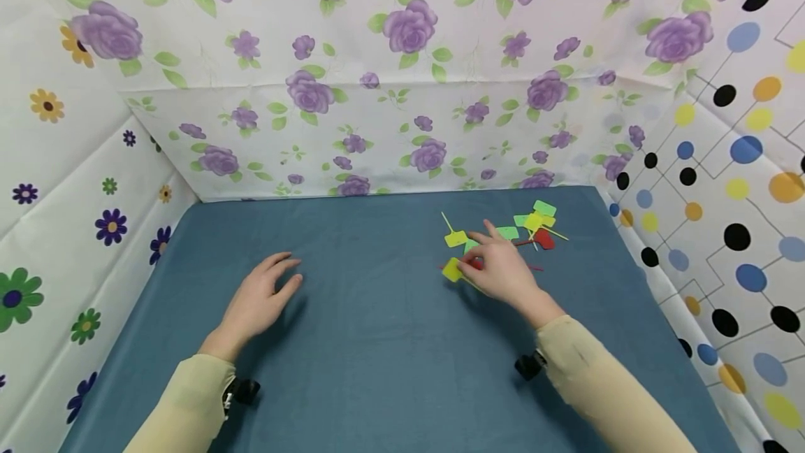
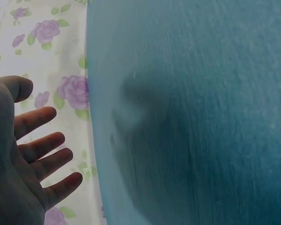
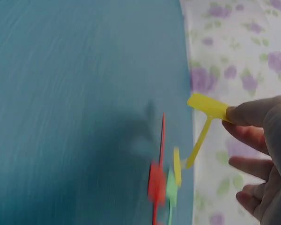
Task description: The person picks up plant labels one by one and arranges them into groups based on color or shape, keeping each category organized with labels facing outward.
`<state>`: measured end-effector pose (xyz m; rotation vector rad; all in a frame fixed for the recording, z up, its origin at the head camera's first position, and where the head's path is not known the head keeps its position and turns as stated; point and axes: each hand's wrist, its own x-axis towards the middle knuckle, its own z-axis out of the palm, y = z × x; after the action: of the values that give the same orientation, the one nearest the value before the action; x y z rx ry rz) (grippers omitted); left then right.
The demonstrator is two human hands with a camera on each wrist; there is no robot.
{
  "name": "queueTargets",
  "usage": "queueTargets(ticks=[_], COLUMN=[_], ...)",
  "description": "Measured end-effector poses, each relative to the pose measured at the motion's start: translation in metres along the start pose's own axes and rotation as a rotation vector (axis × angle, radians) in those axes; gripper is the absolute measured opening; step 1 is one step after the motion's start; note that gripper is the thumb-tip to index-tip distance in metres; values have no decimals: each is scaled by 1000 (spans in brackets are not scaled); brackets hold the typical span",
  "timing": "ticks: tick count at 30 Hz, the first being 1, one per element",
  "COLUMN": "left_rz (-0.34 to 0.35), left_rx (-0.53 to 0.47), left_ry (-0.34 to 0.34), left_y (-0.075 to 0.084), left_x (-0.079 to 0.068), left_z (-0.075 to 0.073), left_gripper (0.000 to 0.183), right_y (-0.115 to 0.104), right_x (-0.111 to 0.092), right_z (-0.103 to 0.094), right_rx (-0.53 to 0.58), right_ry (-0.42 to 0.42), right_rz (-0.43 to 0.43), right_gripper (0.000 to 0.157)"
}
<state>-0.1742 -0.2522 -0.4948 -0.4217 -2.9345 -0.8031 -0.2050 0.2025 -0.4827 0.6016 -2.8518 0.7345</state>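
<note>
Sleeves, two, pale yellow: left sleeve (image 1: 182,400) and right sleeve (image 1: 606,379), entering from the near edge. Dark wrist devices, two: one beneath the left cuff (image 1: 246,391), one beneath the right cuff (image 1: 529,367).

Hands, two. Left hand (image 1: 251,303): fingers apart and gently bent, thumb well away from them, holding nothing, above the left half of the blue cloth. Right hand (image 1: 499,277): thumb and index finger pinching one yellow tag, the other fingers loosely bent and apart.

Held yellow tag (image 3: 208,106), one: gripped at an end of its flat head, its thin stem angled down, raised over the cloth at the near left side of the tag group.

Tags about the right hand, all on the blue cloth. Yellow: one second yellow tag (image 1: 455,238) just left of the fingertips, stem pointing away; at least one more yellow tag (image 1: 534,221) in the cluster further right. Green: at least four, among them one green tag (image 1: 506,233) just beyond the hand, and one far green tag (image 1: 545,208) at the back of the cluster. Red: at least two, one red tag (image 1: 544,239) at the cluster's near side, another partly covered by the hand; overlap prevents an exact total.

Blue cloth (image 1: 377,355), one. Patterned sheets, three: rose sheet (image 1: 377,138) behind, daisy sheet (image 1: 63,180) left, dotted sheet (image 1: 711,187) right.
</note>
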Motion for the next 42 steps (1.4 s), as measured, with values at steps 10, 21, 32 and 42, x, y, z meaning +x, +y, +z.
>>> queueTargets(ticks=[10,21,32,42], left_rz=[-17,-48,-83,-107], left_rx=[-1,10,6,11], left_ry=[37,63,79,113], left_y=[-9,-28,-42,-49], left_x=[2,2,0,2], left_z=[-9,-24,-32,-43], left_gripper=[55,53,54,54], right_y=[-66,-140,-192,-231], right_x=[46,84,110,118], right_z=[50,96,137,163], right_rx=[240,475,781,531], right_ry=[-55,-140,-71,23], right_rz=[142,209,479,409], right_gripper=[22,23,15,17])
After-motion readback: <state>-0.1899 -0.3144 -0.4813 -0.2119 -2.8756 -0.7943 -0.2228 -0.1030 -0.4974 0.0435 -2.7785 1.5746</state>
